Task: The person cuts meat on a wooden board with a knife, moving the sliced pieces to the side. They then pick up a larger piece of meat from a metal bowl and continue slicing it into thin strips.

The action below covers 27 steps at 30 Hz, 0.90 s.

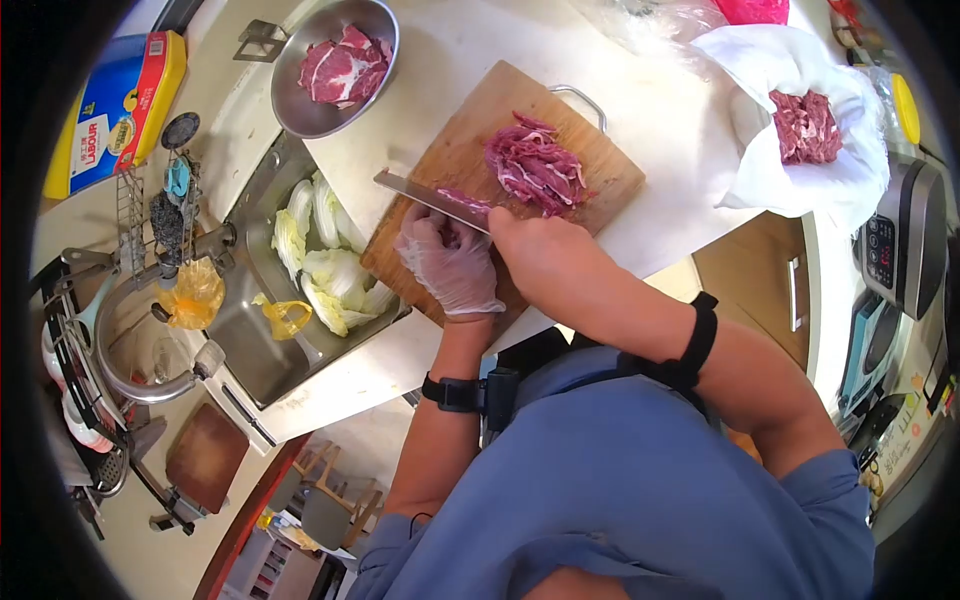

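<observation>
My left hand (448, 262), in a clear plastic glove, is closed with curled fingers over a piece of raw meat (453, 236), mostly hidden under the glove. My right hand (525, 238) grips a kitchen knife (432, 196), its handle hidden in the fist. The blade lies across the wooden cutting board (500, 90), right beside the gloved fingers. A few cut strips lie along the blade's far side. Farther up the board sits a pile of sliced red meat (535, 165).
A metal bowl (298, 112) holds a larger meat slab (345, 68). The sink (240, 345) at left contains napa cabbage (330, 275) and a yellow plastic strip (283, 317). At right, more meat (806, 127) rests on a white bag (755, 60), near a cooker (900, 235).
</observation>
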### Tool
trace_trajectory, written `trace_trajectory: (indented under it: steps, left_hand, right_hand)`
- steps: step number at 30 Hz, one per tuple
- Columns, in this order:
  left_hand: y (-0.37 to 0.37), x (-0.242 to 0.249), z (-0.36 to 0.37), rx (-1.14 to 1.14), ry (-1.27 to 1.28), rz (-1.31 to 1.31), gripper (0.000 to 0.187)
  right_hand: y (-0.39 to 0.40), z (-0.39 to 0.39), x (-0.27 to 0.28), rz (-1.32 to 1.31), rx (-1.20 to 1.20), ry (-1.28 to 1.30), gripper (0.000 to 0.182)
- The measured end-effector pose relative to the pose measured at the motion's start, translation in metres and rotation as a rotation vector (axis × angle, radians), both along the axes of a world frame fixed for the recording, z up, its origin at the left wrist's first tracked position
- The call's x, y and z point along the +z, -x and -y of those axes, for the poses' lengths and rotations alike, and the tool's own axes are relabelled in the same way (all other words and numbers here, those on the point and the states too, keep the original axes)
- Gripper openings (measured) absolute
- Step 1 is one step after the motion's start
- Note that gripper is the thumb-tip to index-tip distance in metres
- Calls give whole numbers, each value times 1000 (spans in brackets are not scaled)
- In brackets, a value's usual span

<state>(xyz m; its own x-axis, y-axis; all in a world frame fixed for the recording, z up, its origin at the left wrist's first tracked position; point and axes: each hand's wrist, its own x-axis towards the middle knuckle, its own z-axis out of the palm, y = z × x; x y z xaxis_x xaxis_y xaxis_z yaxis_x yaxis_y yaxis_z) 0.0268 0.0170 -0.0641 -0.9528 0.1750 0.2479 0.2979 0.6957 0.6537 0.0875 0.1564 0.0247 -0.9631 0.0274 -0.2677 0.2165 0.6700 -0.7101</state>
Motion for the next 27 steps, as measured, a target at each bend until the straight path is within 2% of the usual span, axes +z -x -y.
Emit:
trace_trajectory:
  steps: [2,6,8,12,14,15,18,21,27]
  left_hand:
    - [0,-7,2,-16,24,-69,18]
    - [-1,-6,1,-43,48,-114,16]
    - [2,-1,2,-38,-3,-68,15]
    - [3,-9,5,-24,27,-113,14]
    - [4,-6,2,-35,49,-141,14]
    - [3,-4,3,-48,77,-172,14]
    - [3,1,1,-30,-30,-65,14]
    - [5,-5,9,-89,1,-103,14]
    - [4,-1,4,-76,46,-197,11]
  right_hand:
    - [-18,-8,10,82,-24,36,15]
    - [-27,-8,5,242,-19,20,17]
    - [5,7,-14,-39,-40,70,22]
    - [-1,6,-11,-25,-55,25,21]
    - [-27,-4,4,171,-60,-5,14]
    - [-23,-1,2,184,-54,1,14]
    - [6,8,-6,76,-82,48,15]
    - [18,13,-13,-64,-56,40,17]
    - [-42,-16,12,215,-61,-31,15]
